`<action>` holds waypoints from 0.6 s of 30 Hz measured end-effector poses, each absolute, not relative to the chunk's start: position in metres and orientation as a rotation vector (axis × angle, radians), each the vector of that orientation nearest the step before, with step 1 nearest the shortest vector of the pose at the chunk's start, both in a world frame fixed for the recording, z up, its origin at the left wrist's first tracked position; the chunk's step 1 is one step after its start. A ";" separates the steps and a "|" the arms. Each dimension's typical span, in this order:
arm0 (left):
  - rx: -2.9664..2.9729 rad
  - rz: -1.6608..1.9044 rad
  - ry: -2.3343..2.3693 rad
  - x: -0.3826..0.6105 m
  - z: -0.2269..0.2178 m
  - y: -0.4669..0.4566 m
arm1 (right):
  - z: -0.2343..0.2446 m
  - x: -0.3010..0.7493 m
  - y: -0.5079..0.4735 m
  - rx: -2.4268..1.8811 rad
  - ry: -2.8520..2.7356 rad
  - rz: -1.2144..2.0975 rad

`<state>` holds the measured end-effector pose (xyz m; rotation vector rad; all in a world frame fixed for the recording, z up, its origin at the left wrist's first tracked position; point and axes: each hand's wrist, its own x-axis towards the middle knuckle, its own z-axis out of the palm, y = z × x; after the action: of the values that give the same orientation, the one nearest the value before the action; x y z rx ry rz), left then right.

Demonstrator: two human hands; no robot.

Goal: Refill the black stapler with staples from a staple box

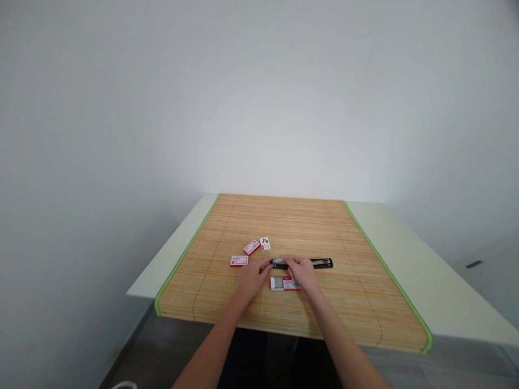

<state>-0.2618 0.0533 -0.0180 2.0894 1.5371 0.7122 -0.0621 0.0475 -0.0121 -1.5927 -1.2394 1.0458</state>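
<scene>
The middle of the long black stapler [322, 263] is covered by the right hand [302, 274], and its left end by the fingertips of the left hand [253, 276]; whether either hand grips it or only touches it is too small to tell. The small box [283, 283] at 6 o'clock from the stapler is partly hidden under the right hand. Print on the three boxes [251, 247] at 10 o'clock is too small to read. Both forearms are cut off by the bottom edge, as is a pale curved object [124, 385] at lower left.
</scene>
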 end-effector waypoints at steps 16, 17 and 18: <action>2.112 0.662 1.554 -0.260 -0.011 0.052 | 0.000 -0.073 0.048 -1.653 -1.372 0.781; 2.113 0.669 1.547 -0.260 -0.010 0.052 | 0.003 -0.073 0.047 -1.660 -1.382 0.752; 2.115 0.676 1.542 -0.260 -0.010 0.052 | 0.007 -0.072 0.045 -1.664 -1.395 0.723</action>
<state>-0.2604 0.0517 -0.0100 2.1153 1.5419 0.6759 -0.0718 0.0445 0.0073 -1.6643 -1.3953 0.7227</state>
